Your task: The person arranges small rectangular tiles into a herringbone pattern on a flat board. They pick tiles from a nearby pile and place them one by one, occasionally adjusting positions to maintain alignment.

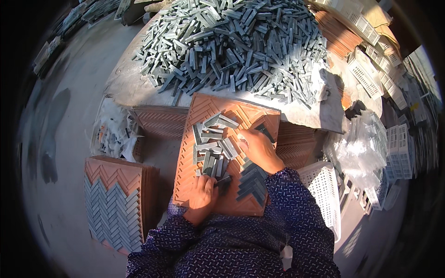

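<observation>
Clock directions were taken from the centre of the orange mould (227, 207), which lay before the person's waist. The left hand (202, 194), at 7 o'clock, touched the loose grey strips (211, 147); whether its grip was clamped on one could not be told. Dark strips (252, 181) sat in herringbone rows at 5 o'clock. The right hand (260, 149), at 3 o'clock, bent over the mould; its grip was hidden and its state could not be told. The step in hand appeared to be strip placement; the next move called for aligning a strip with a bare recess. A filled mould (111, 211) stood at 8 o'clock, a white basket (321, 186) at 4. Beyond, the pale tabletop (126, 85) carried a strip heap (232, 51) at 12; white crates (366, 74) stood at 2, grey floor (58, 139) at 9.
</observation>
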`<state>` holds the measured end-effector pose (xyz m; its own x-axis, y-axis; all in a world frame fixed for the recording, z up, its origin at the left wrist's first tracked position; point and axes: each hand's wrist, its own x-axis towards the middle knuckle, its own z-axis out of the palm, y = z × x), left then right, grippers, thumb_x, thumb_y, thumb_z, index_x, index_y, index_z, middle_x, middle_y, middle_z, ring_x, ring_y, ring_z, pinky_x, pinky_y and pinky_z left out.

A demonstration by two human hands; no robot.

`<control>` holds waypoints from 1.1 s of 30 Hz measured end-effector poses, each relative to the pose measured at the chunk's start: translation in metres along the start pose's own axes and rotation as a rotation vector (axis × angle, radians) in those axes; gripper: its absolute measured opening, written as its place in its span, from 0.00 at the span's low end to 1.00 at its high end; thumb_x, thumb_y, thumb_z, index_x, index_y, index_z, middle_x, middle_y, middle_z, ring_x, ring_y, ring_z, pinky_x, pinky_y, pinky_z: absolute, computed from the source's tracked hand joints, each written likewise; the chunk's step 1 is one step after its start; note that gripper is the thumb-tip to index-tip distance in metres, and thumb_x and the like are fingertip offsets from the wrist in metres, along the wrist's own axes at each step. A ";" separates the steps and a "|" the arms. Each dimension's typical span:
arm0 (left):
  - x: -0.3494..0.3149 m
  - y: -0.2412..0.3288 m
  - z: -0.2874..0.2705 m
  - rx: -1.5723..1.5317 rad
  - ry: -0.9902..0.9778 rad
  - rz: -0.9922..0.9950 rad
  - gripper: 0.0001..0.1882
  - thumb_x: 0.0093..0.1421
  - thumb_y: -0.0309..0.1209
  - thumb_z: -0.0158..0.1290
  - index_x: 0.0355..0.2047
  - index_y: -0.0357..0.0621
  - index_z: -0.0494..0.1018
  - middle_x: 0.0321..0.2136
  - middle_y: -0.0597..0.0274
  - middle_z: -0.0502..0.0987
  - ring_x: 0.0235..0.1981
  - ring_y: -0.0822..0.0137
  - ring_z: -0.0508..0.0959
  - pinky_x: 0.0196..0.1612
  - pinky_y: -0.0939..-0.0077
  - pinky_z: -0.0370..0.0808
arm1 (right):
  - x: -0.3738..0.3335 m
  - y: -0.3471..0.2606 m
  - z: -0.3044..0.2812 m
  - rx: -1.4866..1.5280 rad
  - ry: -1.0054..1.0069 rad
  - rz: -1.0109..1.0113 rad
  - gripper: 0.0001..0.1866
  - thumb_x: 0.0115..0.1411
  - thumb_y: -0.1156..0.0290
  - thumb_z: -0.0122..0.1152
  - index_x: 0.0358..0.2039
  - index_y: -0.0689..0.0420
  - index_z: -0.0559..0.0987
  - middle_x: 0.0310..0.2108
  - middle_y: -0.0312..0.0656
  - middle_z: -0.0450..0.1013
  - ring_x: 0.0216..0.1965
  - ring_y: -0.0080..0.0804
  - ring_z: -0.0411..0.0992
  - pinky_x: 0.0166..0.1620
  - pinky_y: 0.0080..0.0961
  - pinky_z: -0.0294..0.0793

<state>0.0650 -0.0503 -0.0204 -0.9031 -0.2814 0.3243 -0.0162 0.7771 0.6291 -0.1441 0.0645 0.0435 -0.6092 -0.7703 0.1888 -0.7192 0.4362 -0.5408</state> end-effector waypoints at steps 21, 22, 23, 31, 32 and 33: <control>-0.001 -0.002 -0.024 -1.219 -0.169 -0.699 0.05 0.62 0.28 0.52 0.35 0.39 0.70 0.24 0.65 0.75 0.21 0.77 0.72 0.25 0.85 0.69 | -0.003 0.009 0.001 -0.228 0.188 0.486 0.18 0.49 0.74 0.58 0.41 0.63 0.69 0.32 0.54 0.72 0.34 0.53 0.73 0.36 0.44 0.74; 0.000 -0.003 -0.022 -1.272 -0.199 -0.709 0.05 0.62 0.28 0.52 0.35 0.39 0.71 0.25 0.65 0.75 0.21 0.76 0.72 0.25 0.85 0.69 | -0.004 0.015 -0.010 -0.268 0.323 0.451 0.17 0.50 0.74 0.57 0.42 0.62 0.69 0.33 0.54 0.72 0.34 0.54 0.73 0.35 0.44 0.74; 0.000 -0.003 -0.020 -1.325 -0.233 -0.721 0.06 0.62 0.29 0.52 0.35 0.38 0.71 0.25 0.64 0.76 0.22 0.76 0.73 0.25 0.84 0.70 | -0.007 0.031 -0.015 -0.364 0.330 0.452 0.15 0.50 0.73 0.58 0.39 0.62 0.70 0.32 0.53 0.72 0.34 0.54 0.73 0.35 0.44 0.75; 0.009 0.010 -0.015 -1.283 -0.358 -0.773 0.07 0.62 0.30 0.52 0.39 0.41 0.71 0.29 0.62 0.77 0.25 0.76 0.74 0.30 0.84 0.71 | -0.031 0.084 -0.009 -0.168 0.366 0.231 0.07 0.49 0.76 0.62 0.31 0.57 0.77 0.31 0.48 0.71 0.32 0.48 0.73 0.36 0.38 0.72; 0.013 0.011 -0.017 -1.291 -0.360 -0.788 0.08 0.62 0.30 0.52 0.40 0.41 0.71 0.30 0.62 0.77 0.26 0.76 0.74 0.31 0.85 0.71 | -0.031 0.084 -0.007 -0.092 0.376 0.263 0.08 0.49 0.78 0.62 0.32 0.58 0.77 0.31 0.48 0.71 0.32 0.47 0.73 0.36 0.37 0.72; 0.016 0.010 -0.017 -1.316 -0.389 -0.779 0.09 0.62 0.29 0.53 0.41 0.40 0.70 0.30 0.61 0.77 0.26 0.75 0.74 0.32 0.84 0.72 | -0.031 0.083 -0.005 -0.016 0.387 0.295 0.09 0.48 0.79 0.62 0.33 0.58 0.78 0.31 0.48 0.71 0.32 0.47 0.73 0.36 0.37 0.72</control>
<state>0.0575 -0.0565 0.0028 -0.9054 -0.0459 -0.4220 -0.3279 -0.5560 0.7638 -0.1861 0.1272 -0.0031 -0.8653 -0.3846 0.3214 -0.5001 0.6194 -0.6052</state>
